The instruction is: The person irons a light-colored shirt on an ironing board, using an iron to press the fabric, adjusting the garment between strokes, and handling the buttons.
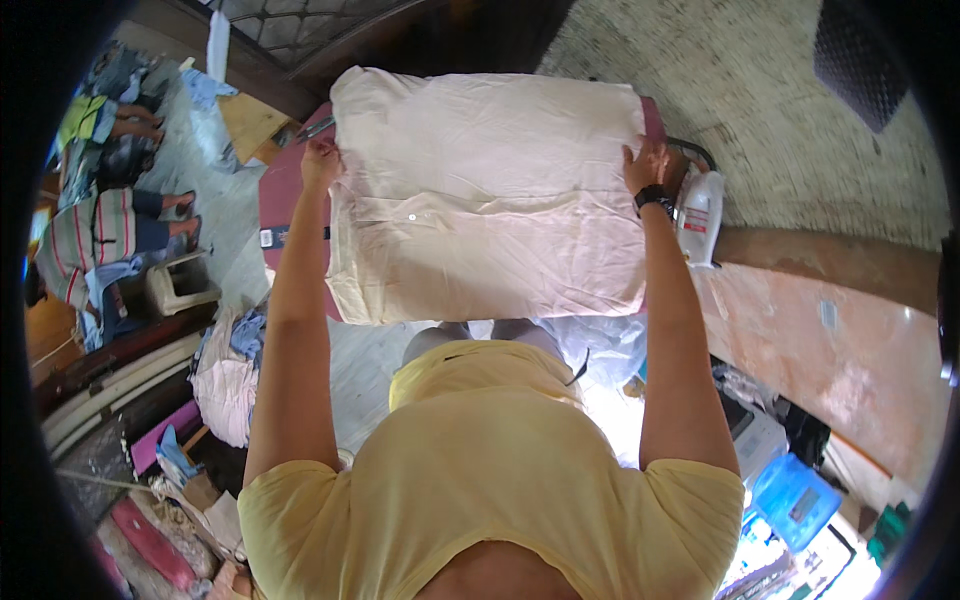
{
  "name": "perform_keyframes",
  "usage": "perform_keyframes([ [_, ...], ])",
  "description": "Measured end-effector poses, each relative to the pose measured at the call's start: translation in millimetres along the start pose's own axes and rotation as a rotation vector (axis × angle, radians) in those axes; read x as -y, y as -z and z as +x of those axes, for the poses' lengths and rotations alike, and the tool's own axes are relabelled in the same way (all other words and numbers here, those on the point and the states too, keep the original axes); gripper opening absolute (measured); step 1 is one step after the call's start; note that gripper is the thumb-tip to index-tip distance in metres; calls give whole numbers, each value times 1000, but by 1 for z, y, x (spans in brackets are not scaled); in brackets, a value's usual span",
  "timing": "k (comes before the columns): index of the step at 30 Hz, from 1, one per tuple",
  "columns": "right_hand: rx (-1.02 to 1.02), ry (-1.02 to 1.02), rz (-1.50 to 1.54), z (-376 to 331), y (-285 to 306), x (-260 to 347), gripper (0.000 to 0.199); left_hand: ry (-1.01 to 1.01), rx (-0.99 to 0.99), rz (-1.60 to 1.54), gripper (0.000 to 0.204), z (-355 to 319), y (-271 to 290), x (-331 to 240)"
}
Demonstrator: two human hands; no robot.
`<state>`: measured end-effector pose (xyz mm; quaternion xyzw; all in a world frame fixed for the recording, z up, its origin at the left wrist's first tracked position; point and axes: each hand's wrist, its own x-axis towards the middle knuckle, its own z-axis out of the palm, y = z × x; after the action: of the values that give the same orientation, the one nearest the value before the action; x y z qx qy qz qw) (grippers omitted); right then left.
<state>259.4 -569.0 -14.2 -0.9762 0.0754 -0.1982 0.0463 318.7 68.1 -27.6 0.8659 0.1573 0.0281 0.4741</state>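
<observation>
Shirt (490,195), pale cream and folded flat, covers most of the maroon counter (285,195), reaching from near its left edge to its right edge. The left hand (320,162) has its grip closed on the shirt's left side near the counter's far-left corner; the right hand (650,165), wearing a dark wristband, pinches the shirt's right side at the counter's right edge. A white iron (698,215) stands just beside the right hand at that edge. A heap of clothes (228,375) lies on the floor below the counter's left side.
</observation>
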Motion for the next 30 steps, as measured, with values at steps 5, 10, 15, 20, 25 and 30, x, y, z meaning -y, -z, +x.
perform_keyframes([
  [5, 171, -253, 70, 52, -27, 31, 48, -162, -97, 173, 29, 10, 5, 13],
  [10, 226, -329, 342, 69, -44, -16, 45, -78, -194, 156, 50, 26, -14, 15],
  [15, 184, -440, 366, 85, -37, -10, 50, 361, -195, -139, 69, 55, -20, -16],
  [20, 246, -396, 419, 90, -27, 17, 51, 63, -56, -183, 45, 69, -31, -60],
  [25, 218, -385, 381, 83, -22, -4, 43, -329, 587, -82, 29, 30, -20, -108],
  [30, 257, -363, 437, 84, -34, 7, 47, -197, 367, -55, 44, 26, -32, -83],
])
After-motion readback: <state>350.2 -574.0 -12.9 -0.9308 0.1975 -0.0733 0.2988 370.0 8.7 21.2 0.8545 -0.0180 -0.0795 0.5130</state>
